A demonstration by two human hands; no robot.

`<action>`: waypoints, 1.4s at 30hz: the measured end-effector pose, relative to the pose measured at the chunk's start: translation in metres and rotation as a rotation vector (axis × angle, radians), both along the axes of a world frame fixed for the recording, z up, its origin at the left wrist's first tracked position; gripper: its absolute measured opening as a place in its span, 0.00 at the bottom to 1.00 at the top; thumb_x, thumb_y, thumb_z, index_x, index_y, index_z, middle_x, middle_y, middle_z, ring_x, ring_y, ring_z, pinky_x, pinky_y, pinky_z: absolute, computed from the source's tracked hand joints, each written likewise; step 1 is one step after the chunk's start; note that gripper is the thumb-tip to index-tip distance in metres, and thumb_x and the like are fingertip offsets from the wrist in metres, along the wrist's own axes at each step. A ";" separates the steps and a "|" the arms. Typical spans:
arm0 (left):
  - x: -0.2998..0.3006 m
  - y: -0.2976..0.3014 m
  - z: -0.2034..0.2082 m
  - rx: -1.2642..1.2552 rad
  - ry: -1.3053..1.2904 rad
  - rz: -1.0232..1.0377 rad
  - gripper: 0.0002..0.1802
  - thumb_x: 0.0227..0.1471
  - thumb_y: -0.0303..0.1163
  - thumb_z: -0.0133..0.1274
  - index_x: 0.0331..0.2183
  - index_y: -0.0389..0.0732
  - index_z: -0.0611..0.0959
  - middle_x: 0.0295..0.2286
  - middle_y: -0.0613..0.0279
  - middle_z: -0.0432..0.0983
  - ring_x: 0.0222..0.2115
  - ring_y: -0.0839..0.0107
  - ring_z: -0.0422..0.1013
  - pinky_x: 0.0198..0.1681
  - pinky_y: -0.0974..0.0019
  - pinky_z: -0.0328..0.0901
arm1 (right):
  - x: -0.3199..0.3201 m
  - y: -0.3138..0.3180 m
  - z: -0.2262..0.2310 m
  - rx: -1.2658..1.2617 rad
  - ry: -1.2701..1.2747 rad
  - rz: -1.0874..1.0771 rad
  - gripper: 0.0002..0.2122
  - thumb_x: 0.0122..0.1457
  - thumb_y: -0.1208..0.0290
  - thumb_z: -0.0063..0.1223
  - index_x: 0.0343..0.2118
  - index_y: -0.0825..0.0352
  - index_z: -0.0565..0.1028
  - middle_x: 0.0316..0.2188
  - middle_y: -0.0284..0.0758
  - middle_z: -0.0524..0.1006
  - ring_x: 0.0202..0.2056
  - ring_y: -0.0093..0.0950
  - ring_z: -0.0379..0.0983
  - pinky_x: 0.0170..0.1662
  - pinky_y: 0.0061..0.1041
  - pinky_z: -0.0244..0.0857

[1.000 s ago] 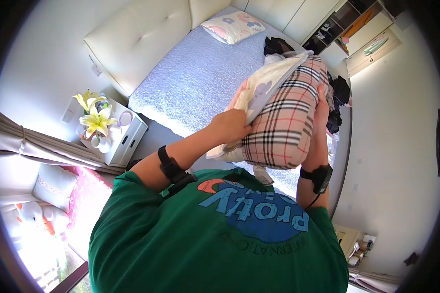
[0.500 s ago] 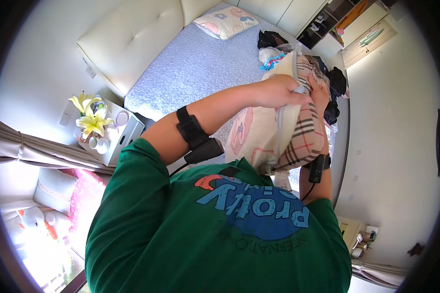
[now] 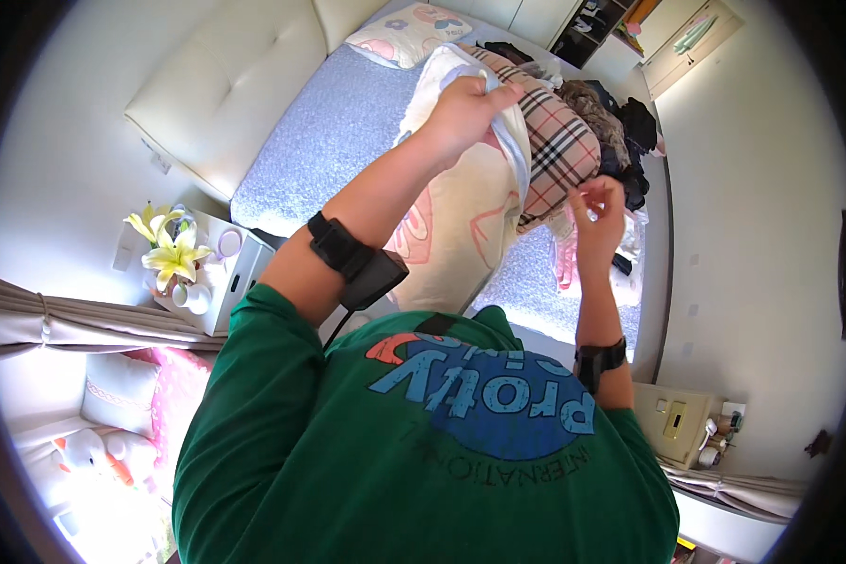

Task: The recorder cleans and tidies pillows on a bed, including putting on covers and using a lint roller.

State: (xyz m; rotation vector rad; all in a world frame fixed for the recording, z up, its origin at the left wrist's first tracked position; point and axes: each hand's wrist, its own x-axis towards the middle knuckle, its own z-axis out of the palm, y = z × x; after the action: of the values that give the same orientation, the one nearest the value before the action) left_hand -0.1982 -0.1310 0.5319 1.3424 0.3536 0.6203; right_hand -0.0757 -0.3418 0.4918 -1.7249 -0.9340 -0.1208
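My left hand (image 3: pixel 465 117) is closed round the open edge of a cream pillowcase (image 3: pixel 456 221) with pink drawings, bunching its pale hem. The case hangs from that hand toward my waist. Right beside its opening is a pillow in beige plaid (image 3: pixel 556 141), its far end tilted away over the bed. Part of the plaid pillow lies behind the case, so I cannot tell how much is inside. My right hand (image 3: pixel 600 202) has thumb and fingers pinched at the pillow's near right edge.
The bed (image 3: pixel 320 141) has a grey-blue cover and a matching cream pillow (image 3: pixel 409 36) at its far end. Dark clothes (image 3: pixel 637 127) are heaped along its right side. On the left, a white nightstand (image 3: pixel 240 273) carries yellow lilies (image 3: pixel 174 249) and cups.
Both hands have moved apart. The left has shifted left and up with the case's edge, and the right has dropped lower along the plaid pillow, which shows more of its face.
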 end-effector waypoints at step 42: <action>-0.048 -0.097 0.006 0.896 0.174 -1.054 0.23 0.56 0.41 0.43 0.20 0.32 0.79 0.15 0.54 0.75 0.17 0.71 0.74 0.24 0.67 0.67 | 0.007 0.098 0.010 -0.934 0.011 0.854 0.32 0.42 0.54 0.58 0.49 0.71 0.67 0.41 0.41 0.74 0.39 0.29 0.71 0.43 0.26 0.64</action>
State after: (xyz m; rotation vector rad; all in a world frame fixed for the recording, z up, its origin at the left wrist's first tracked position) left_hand -0.2461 -0.2282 0.5382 2.1619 -0.5744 -0.2967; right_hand -0.0683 -0.2439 0.5014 -1.9340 -1.8081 1.0233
